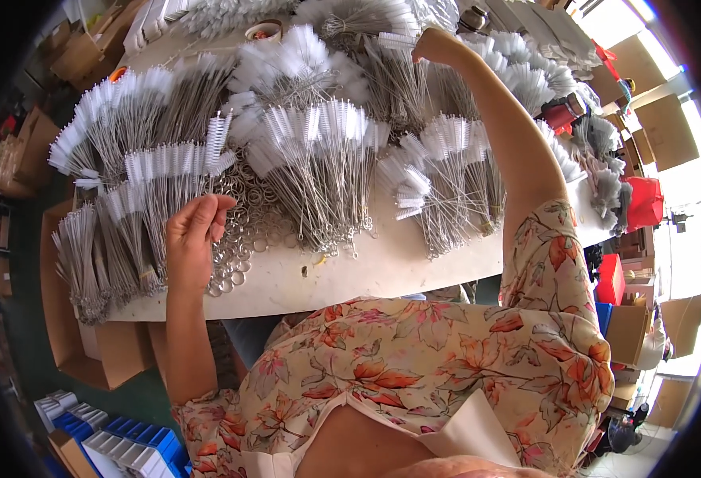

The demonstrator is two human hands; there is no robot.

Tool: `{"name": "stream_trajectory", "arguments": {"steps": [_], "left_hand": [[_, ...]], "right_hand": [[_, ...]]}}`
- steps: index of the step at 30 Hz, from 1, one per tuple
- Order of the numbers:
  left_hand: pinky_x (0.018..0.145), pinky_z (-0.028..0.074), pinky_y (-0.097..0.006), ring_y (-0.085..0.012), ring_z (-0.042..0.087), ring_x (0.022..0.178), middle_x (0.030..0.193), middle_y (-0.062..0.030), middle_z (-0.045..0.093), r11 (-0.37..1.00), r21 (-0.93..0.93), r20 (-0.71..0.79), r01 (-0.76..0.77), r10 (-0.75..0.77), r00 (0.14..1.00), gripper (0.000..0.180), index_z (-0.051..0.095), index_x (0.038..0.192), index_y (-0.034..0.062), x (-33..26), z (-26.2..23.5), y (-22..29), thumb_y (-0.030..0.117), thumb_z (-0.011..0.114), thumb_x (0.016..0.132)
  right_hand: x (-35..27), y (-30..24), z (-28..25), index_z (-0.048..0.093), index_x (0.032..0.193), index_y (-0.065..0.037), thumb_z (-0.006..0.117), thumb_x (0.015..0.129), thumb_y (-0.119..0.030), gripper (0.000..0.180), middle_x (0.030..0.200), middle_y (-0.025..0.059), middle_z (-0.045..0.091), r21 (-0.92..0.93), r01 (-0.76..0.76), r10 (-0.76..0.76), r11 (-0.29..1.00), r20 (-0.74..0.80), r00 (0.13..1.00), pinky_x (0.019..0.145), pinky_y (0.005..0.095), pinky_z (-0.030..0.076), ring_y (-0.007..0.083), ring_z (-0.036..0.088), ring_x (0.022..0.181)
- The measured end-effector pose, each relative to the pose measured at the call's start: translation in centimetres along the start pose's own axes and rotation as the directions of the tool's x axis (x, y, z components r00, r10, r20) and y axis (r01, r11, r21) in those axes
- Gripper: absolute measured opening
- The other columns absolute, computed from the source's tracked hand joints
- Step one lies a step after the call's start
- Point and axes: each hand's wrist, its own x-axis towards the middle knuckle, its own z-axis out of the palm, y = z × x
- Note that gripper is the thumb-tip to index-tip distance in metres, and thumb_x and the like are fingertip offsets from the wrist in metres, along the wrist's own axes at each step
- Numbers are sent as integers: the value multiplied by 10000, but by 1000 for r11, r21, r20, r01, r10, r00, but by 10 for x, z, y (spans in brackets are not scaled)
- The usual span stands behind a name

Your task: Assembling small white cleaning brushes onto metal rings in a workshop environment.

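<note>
My left hand (199, 223) is closed in a pinch over the near left of the table, beside a heap of metal rings (243, 207). An upright tube brush (217, 139) with white bristles shows just above its fingers; whether its wire runs into them I cannot make out. Reaching far out, my right hand (436, 46) has its fingers closed at the end of a white-bristled tube brush (396, 40), over a far bundle of brushes (398, 84). Nearer lie more bundles of wire-handled brushes (318, 159), and another spread-out bundle (446, 175) sits to their right.
The white table (350, 275) curves across in front of me. Brush bundles (127, 119) crowd its left side. A small bowl (263, 32) stands at the back. Below the left edge is an open cardboard box (115, 358); blue and white bins (131, 446) stand on the floor.
</note>
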Motion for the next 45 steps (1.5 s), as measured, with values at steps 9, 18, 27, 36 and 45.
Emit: {"name": "stream_trajectory", "arguments": {"steps": [9,18,27,36,45], "left_hand": [[403,340,-169,-26,429,487,677,4,527,969,194,31,-156,153,988,196,586,983,-20,3,48,34,135,487,915],[548,480,-223,-103,570,595,718,-46,553,756,356,160,-549,530,833,163,509,1033,-3,26,103,14,1,521,870],[678,523,-264,-196,605,756,932,-101,553,483,368,230,-794,780,581,106,595,870,-21,-20,94,-39,-10,615,767],[574,472,-276,-176,569,648,814,-91,595,732,409,368,-546,415,832,230,588,1021,38,-77,43,-85,41,619,794],[564,485,-287,-194,606,663,801,-90,592,865,360,346,-350,224,911,203,576,960,22,-96,45,-101,85,644,780]], "right_hand": [[-121,-136,-62,563,889,-59,406,947,-230,239,891,61,577,867,494,17,64,-496,868,694,321,488,154,569,812],[-230,-286,-30,535,1072,-38,521,902,-193,231,886,33,567,784,466,17,-411,-504,863,661,223,444,89,537,795],[-245,-308,49,551,961,-31,452,936,-238,231,869,71,618,498,9,-30,-867,-72,997,742,257,471,144,571,809],[-286,-249,16,608,747,-48,581,823,-164,142,632,23,566,683,316,-422,659,-12,906,550,241,454,110,558,551],[-301,-291,86,629,830,-63,575,797,-137,97,716,28,636,705,165,-360,689,136,923,549,276,465,145,604,641]]}}
